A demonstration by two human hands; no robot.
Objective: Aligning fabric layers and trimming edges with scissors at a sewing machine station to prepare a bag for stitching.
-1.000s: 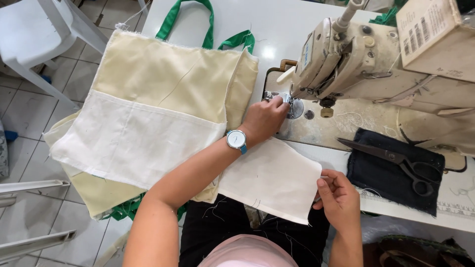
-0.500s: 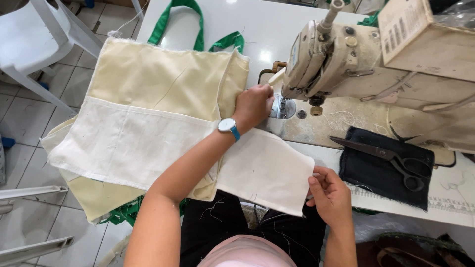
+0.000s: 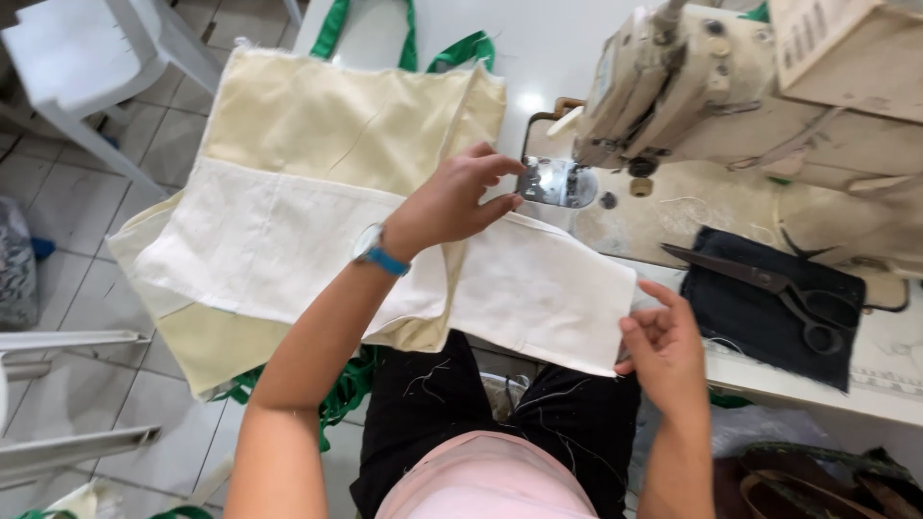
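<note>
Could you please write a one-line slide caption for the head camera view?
Left hand presses white fabric near the sewing machine; right hand holds its edge.

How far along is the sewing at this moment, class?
Done: a cream and white bag with green handles lies stacked. In hand: the left hand presses a white fabric piece near the machine's presser foot; the right hand holds its corner. Left: no seam shows on it.

My left hand point(image 3: 452, 197) has open fabric beneath it, but the sewing machine head point(image 3: 673, 96) and its metal presser plate point(image 3: 556, 181) block the way ahead. Scissors point(image 3: 769, 284) on a dark cloth point(image 3: 750, 327) crowd the table beyond my right hand point(image 3: 663, 351).
</note>
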